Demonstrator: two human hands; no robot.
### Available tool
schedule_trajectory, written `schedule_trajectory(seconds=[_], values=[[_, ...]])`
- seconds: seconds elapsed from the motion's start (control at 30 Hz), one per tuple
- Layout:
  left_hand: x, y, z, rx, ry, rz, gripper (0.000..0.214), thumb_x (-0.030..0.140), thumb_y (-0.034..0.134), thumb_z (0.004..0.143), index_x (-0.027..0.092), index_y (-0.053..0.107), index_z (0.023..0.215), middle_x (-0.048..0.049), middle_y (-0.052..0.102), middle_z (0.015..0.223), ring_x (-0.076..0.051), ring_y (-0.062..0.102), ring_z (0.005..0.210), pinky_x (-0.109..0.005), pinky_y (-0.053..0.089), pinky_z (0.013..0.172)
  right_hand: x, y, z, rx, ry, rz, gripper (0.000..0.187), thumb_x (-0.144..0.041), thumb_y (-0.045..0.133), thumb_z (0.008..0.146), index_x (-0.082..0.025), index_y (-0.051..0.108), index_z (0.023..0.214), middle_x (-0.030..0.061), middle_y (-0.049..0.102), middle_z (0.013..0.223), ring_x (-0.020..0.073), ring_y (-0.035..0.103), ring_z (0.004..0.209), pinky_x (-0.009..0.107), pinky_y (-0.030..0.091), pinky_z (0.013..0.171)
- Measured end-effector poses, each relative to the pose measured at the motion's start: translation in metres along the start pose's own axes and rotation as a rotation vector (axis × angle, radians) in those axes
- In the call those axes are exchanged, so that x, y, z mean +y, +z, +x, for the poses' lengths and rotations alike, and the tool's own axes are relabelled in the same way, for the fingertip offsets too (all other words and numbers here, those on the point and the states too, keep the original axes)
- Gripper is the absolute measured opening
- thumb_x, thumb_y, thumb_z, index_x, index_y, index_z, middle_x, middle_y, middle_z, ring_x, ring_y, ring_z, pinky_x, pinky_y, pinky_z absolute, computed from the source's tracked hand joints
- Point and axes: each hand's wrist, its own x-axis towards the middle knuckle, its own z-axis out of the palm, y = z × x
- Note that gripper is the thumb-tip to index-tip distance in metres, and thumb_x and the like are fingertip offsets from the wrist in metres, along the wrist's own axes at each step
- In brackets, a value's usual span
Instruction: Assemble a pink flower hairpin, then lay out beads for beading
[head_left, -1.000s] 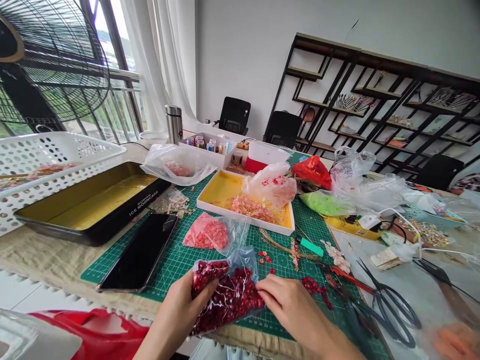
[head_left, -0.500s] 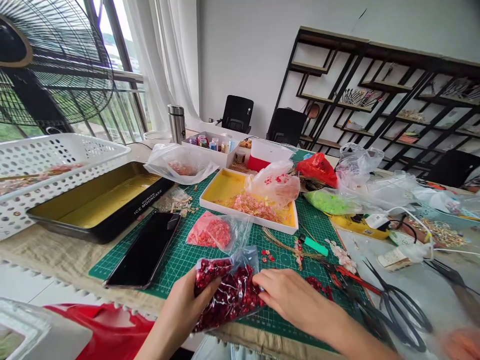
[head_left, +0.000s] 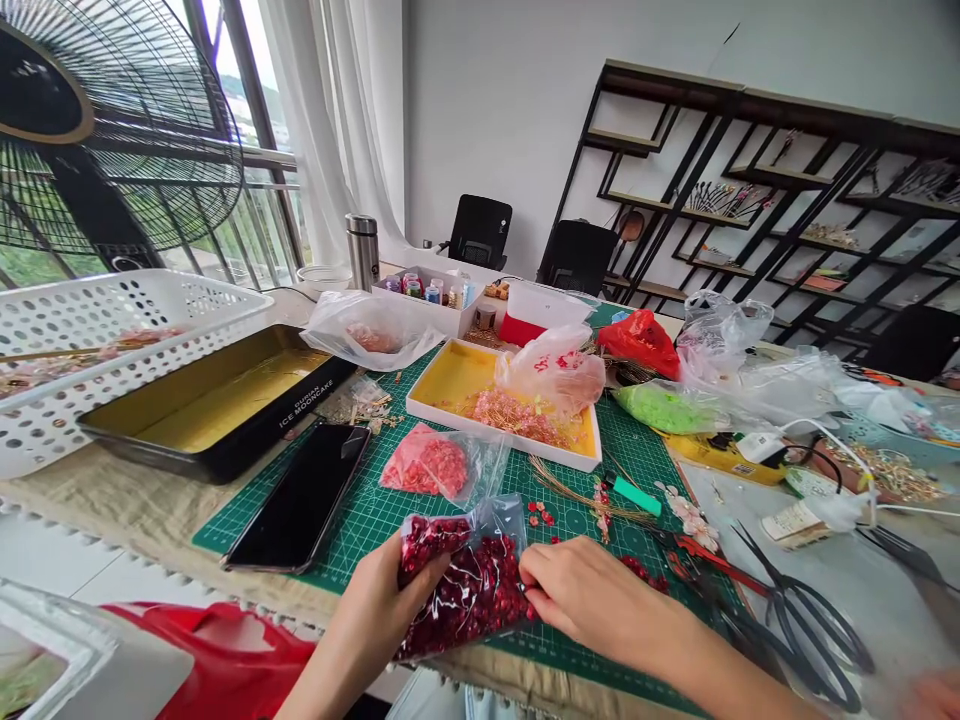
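Note:
A clear plastic bag of dark red beads or petals is held over the near edge of the green cutting mat. My left hand grips its left side, thumb across the front. Fingers pinched, my right hand holds the bag's right edge. Just beyond lies a clear bag of pink petals. Small red pieces are scattered on the mat, with more dark red ones partly behind my right wrist. A green lighter lies farther right, among thin brown stems.
A black phone and a black tray lie to the left. Behind the pink bag stands a white-rimmed yellow tray with pink sprigs. Black scissors and red-handled pliers lie right. A blurred hand shows at the lower right corner.
The whole view has shifted slightly to the right in the picture. Both hands keep the same hold on the red bag, with hardly any change.

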Motion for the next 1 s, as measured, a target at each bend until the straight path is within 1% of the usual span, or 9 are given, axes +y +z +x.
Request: schedule_trajectory(seconds=[0.1,0.2,0.33,0.4,0.53,0.63,0.73,0.87,1.0], values=[[0.0,0.001,0.0,0.006,-0.009,0.009,0.034,0.044,0.05,0.085,0.017,0.068,0.093,-0.0028,0.074,0.082,-0.023,0.067,0.079,-0.025,0.049,0.067,-0.002,0.001,-0.003,-0.006,-0.022,-0.033,0.013,-0.011,0.06,0.087,-0.02,0.051,0.082,-0.0006,0.063,0.078,0.0185,0.062,0.068,0.03,0.031,0.058],[0.0,0.001,0.001,0.004,-0.007,0.005,0.035,0.045,0.049,0.085,0.017,0.068,0.095,-0.003,0.074,0.082,-0.023,0.067,0.079,-0.026,0.048,0.067,-0.004,0.003,-0.003,-0.01,-0.027,-0.081,0.013,-0.007,0.055,0.086,-0.019,0.051,0.083,0.0016,0.062,0.073,0.0183,0.059,0.063,0.03,0.028,0.056],[0.001,0.0,0.0,-0.006,0.006,0.005,0.036,0.044,0.048,0.086,0.015,0.068,0.096,-0.0045,0.073,0.082,-0.024,0.066,0.08,-0.027,0.048,0.067,-0.005,-0.001,0.0,-0.031,-0.055,-0.115,0.008,-0.012,0.058,0.085,-0.018,0.053,0.081,0.0031,0.061,0.066,0.02,0.058,0.059,0.032,0.024,0.053],[0.003,-0.001,0.0,-0.003,0.014,-0.003,0.037,0.043,0.047,0.086,0.015,0.068,0.098,-0.0045,0.073,0.082,-0.024,0.066,0.079,-0.027,0.048,0.068,-0.001,-0.007,0.0,-0.036,-0.043,-0.104,0.01,-0.015,0.059,0.085,-0.019,0.052,0.08,0.0011,0.061,0.064,0.0189,0.057,0.058,0.031,0.022,0.051],[0.004,-0.001,-0.002,0.016,0.015,-0.041,0.036,0.043,0.049,0.085,0.018,0.069,0.1,-0.0034,0.075,0.084,-0.024,0.067,0.079,-0.027,0.049,0.071,0.015,-0.016,-0.006,-0.013,0.086,-0.051,0.015,-0.02,0.051,0.094,-0.022,0.047,0.079,-0.0055,0.056,0.06,0.0123,0.053,0.05,0.027,0.022,0.047],[0.002,0.001,-0.003,0.044,0.014,-0.066,0.035,0.043,0.051,0.084,0.019,0.07,0.1,-0.0022,0.076,0.082,-0.024,0.068,0.078,-0.027,0.05,0.07,0.027,-0.014,-0.015,-0.001,0.192,-0.074,0.019,-0.01,0.053,0.089,-0.021,0.047,0.074,-0.0026,0.058,0.063,0.0144,0.056,0.054,0.028,0.022,0.049],[0.0,0.002,-0.002,0.062,0.015,-0.061,0.036,0.045,0.052,0.083,0.019,0.072,0.098,-0.0014,0.075,0.079,-0.024,0.068,0.076,-0.026,0.05,0.068,0.031,-0.009,-0.021,0.0,0.236,-0.107,0.022,0.0,0.054,0.082,-0.019,0.051,0.07,0.0017,0.06,0.067,0.0181,0.058,0.057,0.03,0.02,0.051],[-0.001,0.003,-0.002,0.068,0.022,-0.055,0.036,0.045,0.053,0.083,0.02,0.072,0.1,-0.0004,0.074,0.075,-0.023,0.068,0.075,-0.026,0.05,0.069,0.026,-0.009,-0.019,0.061,0.261,-0.098,0.023,-0.005,0.047,0.09,-0.017,0.054,0.072,0.0048,0.059,0.071,0.0196,0.057,0.062,0.031,0.022,0.053],[-0.001,0.003,-0.001,0.06,0.027,-0.072,0.034,0.043,0.052,0.083,0.019,0.071,0.099,-0.0015,0.075,0.08,-0.024,0.068,0.079,-0.025,0.05,0.069,0.008,-0.009,-0.014,0.096,0.181,0.028,0.022,-0.014,0.042,0.098,-0.02,0.059,0.084,-0.0001,0.059,0.076,0.0151,0.058,0.066,0.028,0.031,0.058]])
